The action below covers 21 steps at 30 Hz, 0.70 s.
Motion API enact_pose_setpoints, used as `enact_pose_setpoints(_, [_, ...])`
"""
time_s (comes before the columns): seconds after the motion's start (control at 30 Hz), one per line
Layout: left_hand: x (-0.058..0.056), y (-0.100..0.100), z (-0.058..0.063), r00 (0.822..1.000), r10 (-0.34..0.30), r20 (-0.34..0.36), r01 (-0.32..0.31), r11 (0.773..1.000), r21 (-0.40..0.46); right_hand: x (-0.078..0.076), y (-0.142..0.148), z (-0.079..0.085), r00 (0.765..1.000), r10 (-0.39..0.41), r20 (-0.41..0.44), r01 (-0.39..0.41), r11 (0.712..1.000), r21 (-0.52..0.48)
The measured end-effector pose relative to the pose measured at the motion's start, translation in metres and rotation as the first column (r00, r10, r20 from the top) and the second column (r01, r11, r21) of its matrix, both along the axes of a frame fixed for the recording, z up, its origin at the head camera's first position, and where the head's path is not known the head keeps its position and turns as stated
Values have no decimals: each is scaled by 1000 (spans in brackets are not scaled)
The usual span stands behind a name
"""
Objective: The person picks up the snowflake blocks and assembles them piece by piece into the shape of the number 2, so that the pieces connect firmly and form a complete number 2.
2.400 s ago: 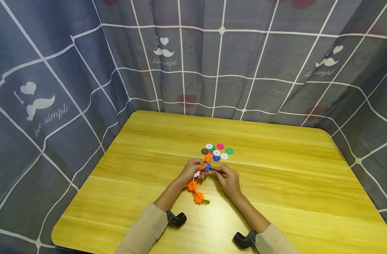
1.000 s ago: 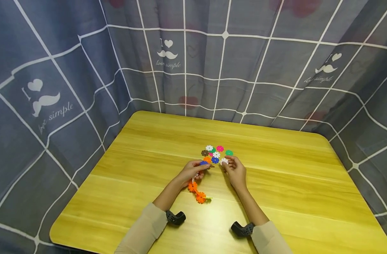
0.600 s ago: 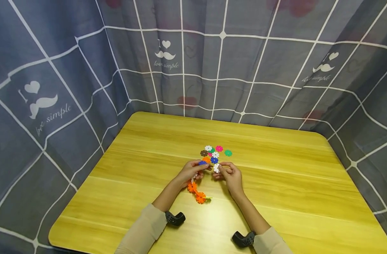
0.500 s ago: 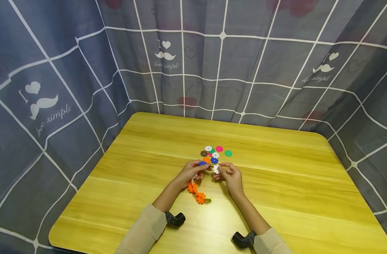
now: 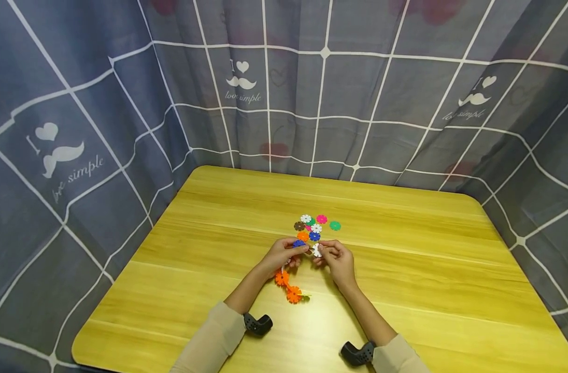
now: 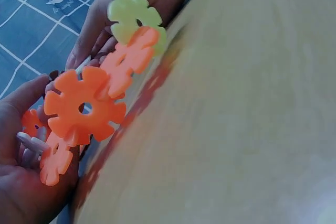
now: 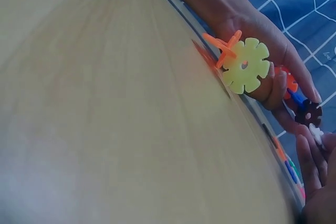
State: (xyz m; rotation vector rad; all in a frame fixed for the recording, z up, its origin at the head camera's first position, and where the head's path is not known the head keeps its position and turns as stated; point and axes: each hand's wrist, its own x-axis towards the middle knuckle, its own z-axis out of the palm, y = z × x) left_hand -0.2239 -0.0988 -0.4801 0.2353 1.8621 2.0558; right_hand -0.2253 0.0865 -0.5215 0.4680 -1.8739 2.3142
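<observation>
My left hand (image 5: 278, 255) holds a chain of interlocking plastic snowflake discs. Orange discs (image 6: 63, 114) and a yellow-green end disc (image 7: 254, 72) hang from it below the palm. At the chain's upper end, a blue disc (image 5: 298, 243) shows by the thumb, joined to a dark brown disc (image 7: 308, 107). My right hand (image 5: 338, 261) pinches a white disc (image 5: 316, 250) between thumb and fingers. In the right wrist view the white disc's edge is right at the brown disc. Fingers hide part of the chain's middle.
Just beyond the hands lie several loose discs, among them pink (image 5: 322, 219), green (image 5: 335, 226), brown (image 5: 299, 226), orange (image 5: 302, 236) and blue (image 5: 314, 236). A wood-grain table (image 5: 414, 269) lies beneath, with a checked curtain (image 5: 293, 93) behind.
My right hand left the brown disc at the chain's end, picked up a white disc from the pile's right side and brought it left to the chain. My left hand kept its hold.
</observation>
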Motion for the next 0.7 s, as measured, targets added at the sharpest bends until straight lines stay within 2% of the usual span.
enact_pose_setpoints(0.17, [0,0,-1,1000,-7,-15,7,1000,3,0,-4,-1,1000,9,-8,-9,1000,-15])
enact_pose_setpoints(0.4, [-10,-3,-18,999,-24,25,24,999,31,1,-4,5,1000,18,-6,-17,1000,14])
enact_pose_setpoints(0.53, [-12,-5,-21,998,-49,29,46,994,94,6,-4,17,997,-16,-73,26,991,132])
enact_pose_setpoints(0.7, [-12,-5,-21,996,-90,1,90,994,66,10,-4,26,984,-26,-175,76,955,288])
